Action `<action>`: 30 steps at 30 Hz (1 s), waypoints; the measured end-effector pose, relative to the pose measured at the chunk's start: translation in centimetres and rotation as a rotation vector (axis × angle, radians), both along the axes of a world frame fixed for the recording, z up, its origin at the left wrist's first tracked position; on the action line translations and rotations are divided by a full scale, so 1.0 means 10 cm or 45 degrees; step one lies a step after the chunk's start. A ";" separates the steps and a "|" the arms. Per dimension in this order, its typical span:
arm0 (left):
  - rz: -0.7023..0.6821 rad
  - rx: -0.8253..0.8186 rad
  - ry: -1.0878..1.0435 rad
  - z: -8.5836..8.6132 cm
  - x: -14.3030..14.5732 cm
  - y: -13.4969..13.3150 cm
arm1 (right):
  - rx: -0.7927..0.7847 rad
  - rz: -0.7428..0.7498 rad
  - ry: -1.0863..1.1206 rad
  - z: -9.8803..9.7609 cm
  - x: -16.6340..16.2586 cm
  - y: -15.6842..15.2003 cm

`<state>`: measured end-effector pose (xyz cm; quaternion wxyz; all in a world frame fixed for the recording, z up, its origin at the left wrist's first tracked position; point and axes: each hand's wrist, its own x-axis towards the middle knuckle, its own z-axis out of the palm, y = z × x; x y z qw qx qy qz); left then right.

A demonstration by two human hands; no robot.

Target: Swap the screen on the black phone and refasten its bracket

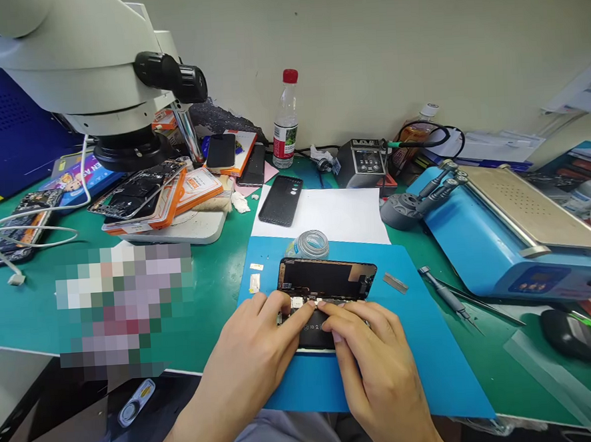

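Though open — phone [317,340] under both hands [263,340] [378,352]

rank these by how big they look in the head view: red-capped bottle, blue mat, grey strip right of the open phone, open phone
Largest to smallest:
1. Blue mat
2. Open phone
3. Red-capped bottle, which stands farther back
4. Grey strip
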<state>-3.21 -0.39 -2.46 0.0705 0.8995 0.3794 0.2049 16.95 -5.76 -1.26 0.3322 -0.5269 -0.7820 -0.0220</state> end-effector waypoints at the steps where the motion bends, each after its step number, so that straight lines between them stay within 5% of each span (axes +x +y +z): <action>1: 0.002 -0.006 0.000 0.00 0.00 0.00 | 0.004 0.004 -0.012 0.00 0.00 0.00; 30: 0.025 -0.046 -0.077 0.01 0.00 -0.02 | -0.008 0.086 -0.139 0.01 -0.04 0.12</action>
